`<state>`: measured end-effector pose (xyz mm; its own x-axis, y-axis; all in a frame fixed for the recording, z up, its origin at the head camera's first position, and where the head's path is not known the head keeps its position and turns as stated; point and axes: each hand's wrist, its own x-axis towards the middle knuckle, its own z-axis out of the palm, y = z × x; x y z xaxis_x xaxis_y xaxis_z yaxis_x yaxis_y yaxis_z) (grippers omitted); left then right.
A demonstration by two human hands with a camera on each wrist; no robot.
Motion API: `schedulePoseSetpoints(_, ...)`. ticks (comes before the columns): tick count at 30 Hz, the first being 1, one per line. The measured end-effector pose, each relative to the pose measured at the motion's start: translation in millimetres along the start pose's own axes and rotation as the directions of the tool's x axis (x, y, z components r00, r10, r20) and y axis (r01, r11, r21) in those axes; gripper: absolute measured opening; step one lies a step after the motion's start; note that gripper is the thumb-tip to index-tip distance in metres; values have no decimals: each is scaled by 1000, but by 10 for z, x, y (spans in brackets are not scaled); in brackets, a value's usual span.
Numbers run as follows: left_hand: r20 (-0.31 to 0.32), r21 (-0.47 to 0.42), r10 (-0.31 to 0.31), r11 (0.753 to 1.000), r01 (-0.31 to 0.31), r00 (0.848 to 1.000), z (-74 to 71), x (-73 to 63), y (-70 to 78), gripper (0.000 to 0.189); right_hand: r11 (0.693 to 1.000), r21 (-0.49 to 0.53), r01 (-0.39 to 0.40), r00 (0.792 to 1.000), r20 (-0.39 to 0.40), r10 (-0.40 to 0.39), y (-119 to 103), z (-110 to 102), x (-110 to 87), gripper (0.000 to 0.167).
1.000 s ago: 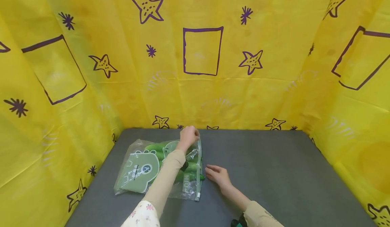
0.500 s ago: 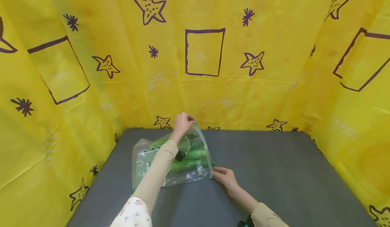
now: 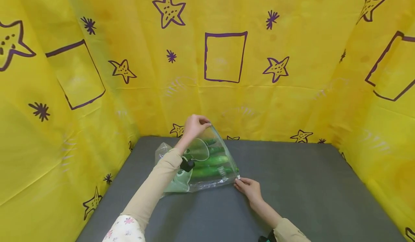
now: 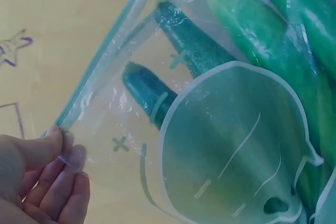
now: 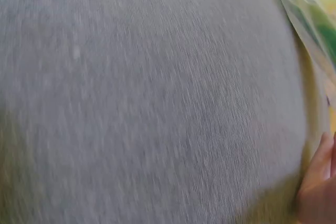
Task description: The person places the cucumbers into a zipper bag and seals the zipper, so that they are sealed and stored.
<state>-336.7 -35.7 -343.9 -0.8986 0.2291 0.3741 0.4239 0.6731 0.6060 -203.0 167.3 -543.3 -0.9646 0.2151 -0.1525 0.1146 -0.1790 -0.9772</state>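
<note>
A clear zip bag (image 3: 207, 185) with a pale green cartoon print (image 4: 231, 140) is raised at its mouth end above the grey table. Several long green cucumbers (image 3: 212, 161) lie inside, their ends toward the zip. My left hand (image 3: 193, 127) pinches the far top corner between thumb and fingers, as the left wrist view also shows. At the near corner, beside a small white slider (image 3: 239, 177), my right hand (image 3: 250, 190) pinches the edge. Only part of that hand (image 5: 317, 184) shows in the right wrist view. My left forearm covers part of the bag.
Yellow cloth walls (image 3: 223, 101) with purple star drawings enclose the table on the back and both sides. The grey tabletop (image 3: 298, 184) stretches to the right of the bag and in front of it.
My left hand has lifted the bag's far corner up. The right hand, earlier apart from the bag, has taken hold of the near corner. The bag has shifted right and its zip edge is now slanted.
</note>
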Motion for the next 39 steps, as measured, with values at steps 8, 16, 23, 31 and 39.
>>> schedulePoseSetpoints(8, -6, -62, 43, 997, -44, 999, -197, -109, 144, 15, 997, 76, -6, 1000, 19, 5, -110, -289, 157, 19)
schedulePoseSetpoints(16, 2, -111, 69, 991, -69, 998, -298, -274, 422, 15, 996, 68, 59, 993, 99, -66, -335, -630, 301, 12)
schedulePoseSetpoints(23, -27, -251, 56, 966, -61, 998, -432, -361, 577, 14, 939, 261, 225, 964, 84, -254, -310, -976, 779, 17)
schedulePoseSetpoints(31, -54, -479, 58, 875, -77, 997, -577, -471, 650, 14, 816, 403, 415, 891, 1, -453, -1030, -979, 646, 12)
schedulePoseSetpoints(39, -74, -686, -14, 726, -40, 997, -762, -630, 572, 22, 698, 346, 627, 779, -264, -568, -1893, -626, 16, 14)
